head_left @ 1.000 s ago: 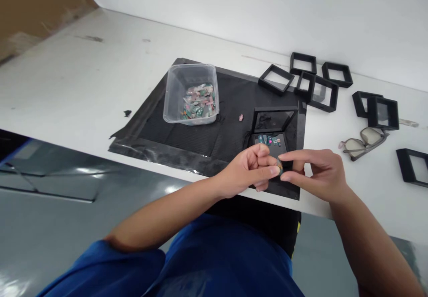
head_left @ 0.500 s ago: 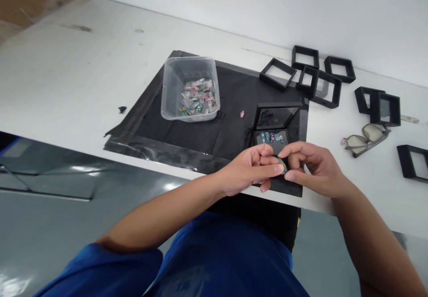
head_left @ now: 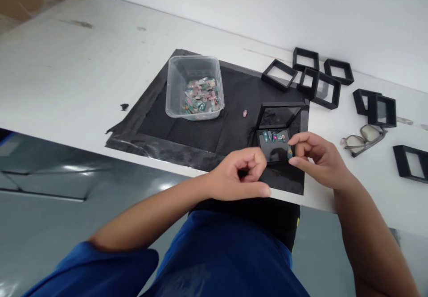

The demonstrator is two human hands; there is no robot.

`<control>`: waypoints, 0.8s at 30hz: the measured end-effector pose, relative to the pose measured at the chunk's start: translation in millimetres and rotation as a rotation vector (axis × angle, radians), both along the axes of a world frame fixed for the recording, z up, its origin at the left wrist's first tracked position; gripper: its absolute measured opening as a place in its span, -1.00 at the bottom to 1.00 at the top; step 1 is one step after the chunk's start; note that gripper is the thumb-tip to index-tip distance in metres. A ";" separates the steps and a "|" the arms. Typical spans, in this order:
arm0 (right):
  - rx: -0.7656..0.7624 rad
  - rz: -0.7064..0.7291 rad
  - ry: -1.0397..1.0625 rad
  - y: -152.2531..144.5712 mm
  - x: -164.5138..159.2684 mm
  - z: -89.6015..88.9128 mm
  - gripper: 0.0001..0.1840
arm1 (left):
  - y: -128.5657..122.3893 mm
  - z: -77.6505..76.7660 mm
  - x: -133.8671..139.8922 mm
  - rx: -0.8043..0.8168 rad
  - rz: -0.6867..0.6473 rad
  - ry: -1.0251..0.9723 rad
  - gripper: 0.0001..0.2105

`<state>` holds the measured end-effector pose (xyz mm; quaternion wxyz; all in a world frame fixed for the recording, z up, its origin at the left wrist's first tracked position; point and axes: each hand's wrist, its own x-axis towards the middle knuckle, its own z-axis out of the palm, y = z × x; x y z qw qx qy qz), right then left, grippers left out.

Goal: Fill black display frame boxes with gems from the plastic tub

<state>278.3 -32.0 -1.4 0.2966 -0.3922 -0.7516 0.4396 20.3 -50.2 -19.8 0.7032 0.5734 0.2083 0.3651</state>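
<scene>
My right hand pinches a dark teal press-on nail with a yellow spot between thumb and forefinger, at the right edge of a small black case. The case lies with its clear-windowed lid raised. Along the case's upper part sit several decorated press-on nails, one with a bright pink spot. My left hand hovers at the near left of the case, fingers loosely curled and thumb stretched apart from them. Nothing shows in it.
A clear plastic tub with loose decorated nails stands on the black mat. A small pink piece lies between tub and case. Several black frame-like cases and a pair of glasses lie to the right on the white table.
My left hand has let go of the press-on nail and drawn back left, its fingers curling. The nail is now in my right hand alone, beside the case.
</scene>
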 end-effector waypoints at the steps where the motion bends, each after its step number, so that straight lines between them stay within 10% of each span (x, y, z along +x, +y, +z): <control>1: 0.019 -0.025 -0.051 0.5 -0.4 -0.8 -0.72 | 0.7 0.6 -8.2 0.074 0.000 0.045 -0.57; 10: 0.109 -0.016 -0.375 5.7 -12.6 0.6 -0.84 | 13.0 5.5 -28.4 0.370 0.095 0.517 -0.70; 24: 0.343 0.046 -0.359 4.0 -17.4 -2.7 -0.76 | 8.0 6.5 -24.8 0.563 0.109 0.696 -0.69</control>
